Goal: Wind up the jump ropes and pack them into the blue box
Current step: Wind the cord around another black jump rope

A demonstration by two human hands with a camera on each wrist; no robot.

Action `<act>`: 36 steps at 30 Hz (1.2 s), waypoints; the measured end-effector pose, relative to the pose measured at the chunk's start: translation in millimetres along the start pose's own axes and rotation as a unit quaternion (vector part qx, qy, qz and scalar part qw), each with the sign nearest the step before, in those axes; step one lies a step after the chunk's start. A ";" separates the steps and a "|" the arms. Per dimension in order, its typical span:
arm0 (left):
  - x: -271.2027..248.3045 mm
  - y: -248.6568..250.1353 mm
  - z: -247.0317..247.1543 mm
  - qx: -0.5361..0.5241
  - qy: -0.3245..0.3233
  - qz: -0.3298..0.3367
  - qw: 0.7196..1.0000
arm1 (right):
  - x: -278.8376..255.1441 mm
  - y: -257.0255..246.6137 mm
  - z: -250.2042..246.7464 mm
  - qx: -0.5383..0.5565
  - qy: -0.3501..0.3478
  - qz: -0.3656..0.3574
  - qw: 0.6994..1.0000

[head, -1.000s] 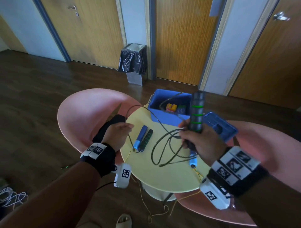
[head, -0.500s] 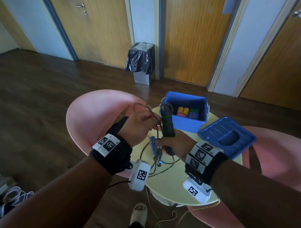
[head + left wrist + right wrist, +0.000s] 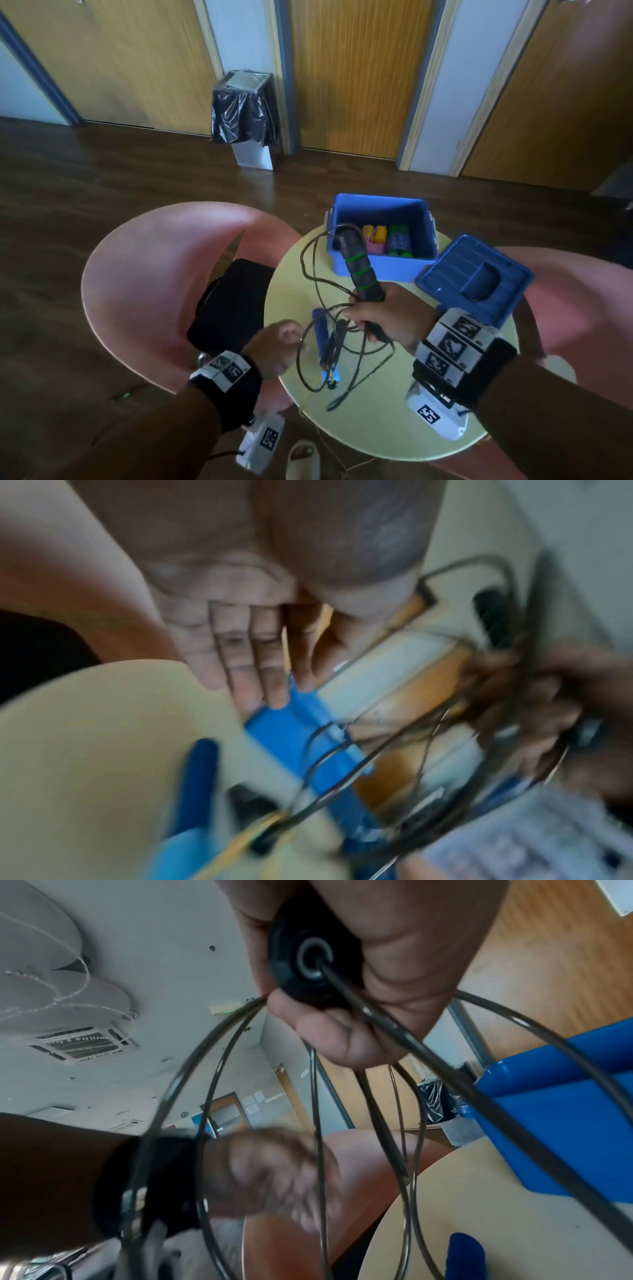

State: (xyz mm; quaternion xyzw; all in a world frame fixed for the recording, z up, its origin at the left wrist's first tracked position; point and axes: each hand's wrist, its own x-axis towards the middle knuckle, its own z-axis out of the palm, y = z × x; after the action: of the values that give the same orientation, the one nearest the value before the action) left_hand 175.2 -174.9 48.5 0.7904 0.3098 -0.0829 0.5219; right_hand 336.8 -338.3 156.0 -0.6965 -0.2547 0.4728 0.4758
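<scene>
My right hand [image 3: 359,315] grips a black jump-rope handle with green rings [image 3: 359,270], held upright over the round table; its end cap [image 3: 308,958] faces the right wrist camera. Several loops of dark rope [image 3: 308,270] hang from that hand [image 3: 325,1020]. My left hand [image 3: 291,342] is low at the table's left edge, fingers straight [image 3: 274,685], with the rope running past the fingertips; it is blurred [image 3: 274,1172]. A blue handle [image 3: 322,332] and a second black handle [image 3: 339,337] lie on the table. The blue box [image 3: 376,202] stands open behind, with wound ropes inside.
The box's blue lid [image 3: 474,274] lies to the right of the box on the yellow table [image 3: 376,428]. Pink chairs [image 3: 154,274] flank the table; a black bag [image 3: 233,308] sits on the left one. A bin [image 3: 245,116] stands by the doors.
My left hand has dropped away from the right hand, down and left to the table edge. The right hand keeps the handle, with loops hanging from its fingers.
</scene>
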 end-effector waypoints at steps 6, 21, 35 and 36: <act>-8.3 -28.8 46.5 0.036 -0.147 0.004 0.988 | -11.3 0.6 -1.1 0.033 -0.002 -0.011 0.999; -18.3 40.9 70.5 0.231 -0.061 0.125 0.963 | -83.3 48.5 -15.8 -0.193 -0.109 -0.010 0.975; -9.3 33.7 118.7 0.275 -0.014 0.033 0.961 | -145.5 114.5 -58.5 -0.259 0.035 0.021 0.965; -11.5 34.9 122.0 0.298 -0.007 0.026 0.954 | -146.0 116.6 -61.7 -0.254 0.048 0.027 0.966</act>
State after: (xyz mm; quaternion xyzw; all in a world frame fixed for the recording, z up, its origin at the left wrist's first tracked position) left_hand 209.6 -295.6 26.9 0.9170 0.2472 -0.1634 0.2671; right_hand 319.6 -530.5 117.5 -0.8231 -0.3247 0.3709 0.2819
